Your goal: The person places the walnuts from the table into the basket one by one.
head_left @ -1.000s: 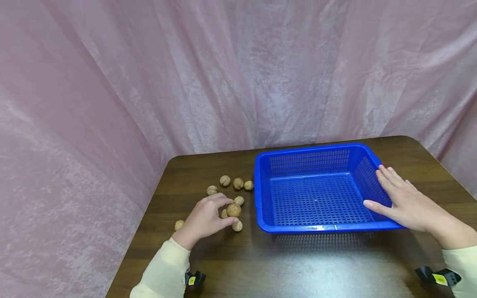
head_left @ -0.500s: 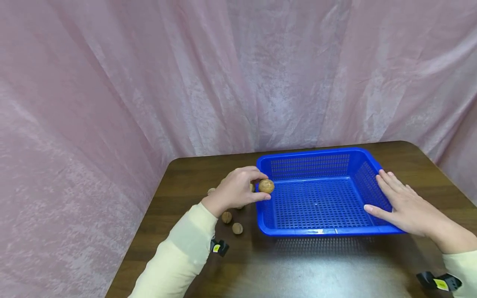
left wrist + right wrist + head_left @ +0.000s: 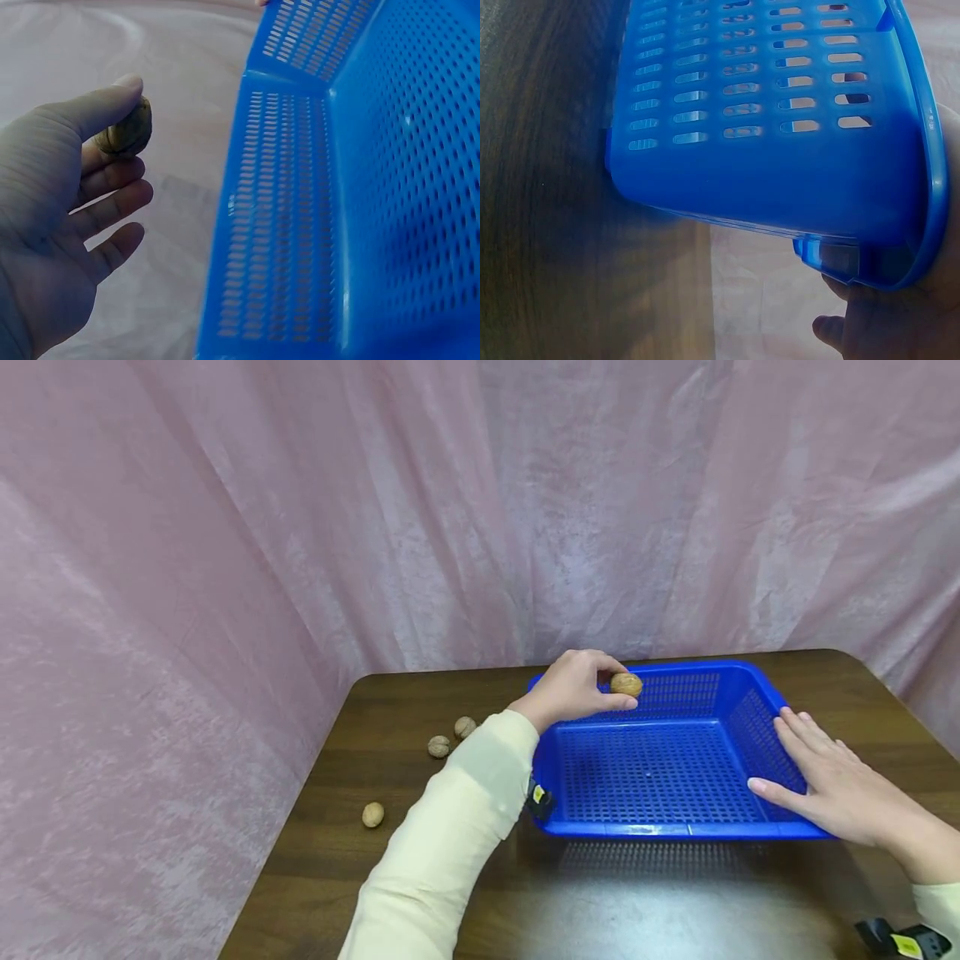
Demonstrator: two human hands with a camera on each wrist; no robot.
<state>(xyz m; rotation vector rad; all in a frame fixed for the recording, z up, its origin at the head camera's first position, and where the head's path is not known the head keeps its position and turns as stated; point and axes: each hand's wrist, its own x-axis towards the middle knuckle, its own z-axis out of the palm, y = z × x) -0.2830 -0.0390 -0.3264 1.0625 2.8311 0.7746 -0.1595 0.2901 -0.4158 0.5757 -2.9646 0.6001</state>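
Note:
My left hand (image 3: 573,687) pinches a walnut (image 3: 626,684) between thumb and fingers, up over the far left part of the blue plastic basket (image 3: 645,832). In the left wrist view, the walnut (image 3: 131,133) sits at the thumb tip and the lower fingers are spread loosely. My right hand (image 3: 836,785) rests on the basket's right rim, fingers straight along the outside and thumb over the inner side. No walnuts show on the visible part of the basket's perforated floor.
Left of the basket, loose walnuts lie on the dark wooden table (image 3: 315,877): one walnut (image 3: 372,814) near the left edge and two farther back. My left sleeve (image 3: 450,835) covers the area where others lay. A pink curtain (image 3: 450,527) hangs behind the table.
My left hand has lifted the walnut from the group on the table and carried it right and away from me, over the basket. The right hand has stayed on the basket rim.

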